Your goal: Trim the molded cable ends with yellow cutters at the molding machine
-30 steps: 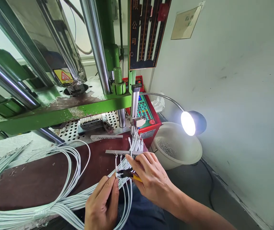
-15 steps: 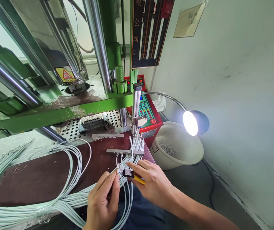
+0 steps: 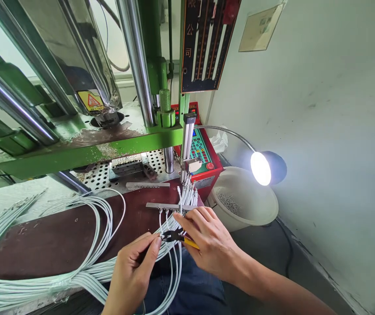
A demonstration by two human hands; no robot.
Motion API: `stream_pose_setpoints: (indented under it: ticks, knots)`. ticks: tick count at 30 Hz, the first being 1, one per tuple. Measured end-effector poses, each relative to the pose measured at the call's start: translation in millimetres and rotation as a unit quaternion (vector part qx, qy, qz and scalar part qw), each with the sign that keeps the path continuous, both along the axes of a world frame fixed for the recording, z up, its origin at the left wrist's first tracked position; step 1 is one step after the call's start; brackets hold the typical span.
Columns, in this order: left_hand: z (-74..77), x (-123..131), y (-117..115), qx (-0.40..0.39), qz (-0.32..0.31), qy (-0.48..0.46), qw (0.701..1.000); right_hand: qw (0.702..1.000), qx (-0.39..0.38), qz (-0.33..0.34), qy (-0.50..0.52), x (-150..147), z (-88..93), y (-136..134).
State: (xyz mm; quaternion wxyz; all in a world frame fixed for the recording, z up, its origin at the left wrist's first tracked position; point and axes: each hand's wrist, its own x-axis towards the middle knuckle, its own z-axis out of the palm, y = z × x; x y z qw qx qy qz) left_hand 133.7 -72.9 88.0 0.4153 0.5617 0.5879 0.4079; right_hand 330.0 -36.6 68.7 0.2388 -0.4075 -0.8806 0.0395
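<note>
My left hand (image 3: 131,262) is closed, thumb and forefinger pinching a small white cable end (image 3: 161,236); its exact shape is partly covered by the fingertips. My right hand (image 3: 207,240) grips yellow-handled cutters (image 3: 189,241), whose dark jaws reach to the cable end at my left fingertips. Just beyond the hands lies a slim metal bar (image 3: 154,205) with several white cable plugs set along its near edge. A thick bundle of pale cables (image 3: 108,269) runs beneath both hands and fans out past the bar.
A green press (image 3: 124,146) stands behind the brown work board (image 3: 49,245). A second metal bar (image 3: 148,185) lies near the press bed. On the right are a red control box (image 3: 212,175), a lit gooseneck lamp (image 3: 261,168) and a white bin (image 3: 256,214) holding small scraps.
My left hand has turned and moved slightly left and lower. The cutters' head has turned a little, and my right fingers have shifted slightly up.
</note>
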Motion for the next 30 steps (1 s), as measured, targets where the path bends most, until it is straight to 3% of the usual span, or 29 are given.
stream_pose_setpoints:
  ticks: [8, 12, 17, 20, 23, 25, 27, 28, 30]
  knots:
    - [1.2, -4, 4, 0.025, -0.038, 0.028, 0.999, 1.0, -0.017, 0.009, -0.006, 1, -3.7, 3]
    - [-1.2, -9, 9, 0.026, -0.081, 0.045, 0.995, 0.998, 0.026, -0.003, -0.053, 1, -2.6, 2]
    - [-3.3, -10, 12, 0.007, -0.087, 0.046, 0.995, 0.997, 0.047, -0.018, -0.057, -1, -3.8, -5]
    - [-3.8, -10, 13, 0.035, -0.114, 0.089, 0.989, 0.999, -0.021, -0.02, -0.036, -1, -3.6, -11]
    - [-5.3, -10, 13, 0.117, -0.15, 0.167, 0.967, 0.984, -0.178, -0.011, 0.001, 2, 4.9, -13]
    - [-7.5, -13, 12, 0.197, -0.167, 0.219, 0.941, 0.953, -0.302, -0.005, 0.036, 7, 13.6, -11]
    - [-10.8, -16, 9, 0.283, -0.171, 0.278, 0.902, 0.891, -0.446, -0.001, 0.086, 12, 18.8, -8]
    - [-12.8, -17, 8, 0.324, -0.168, 0.311, 0.877, 0.842, -0.526, 0.008, 0.122, 14, 18.3, -7]
    - [-16.7, -20, 6, 0.398, -0.154, 0.366, 0.827, 0.711, -0.666, 0.054, 0.219, 13, 9.6, -10]
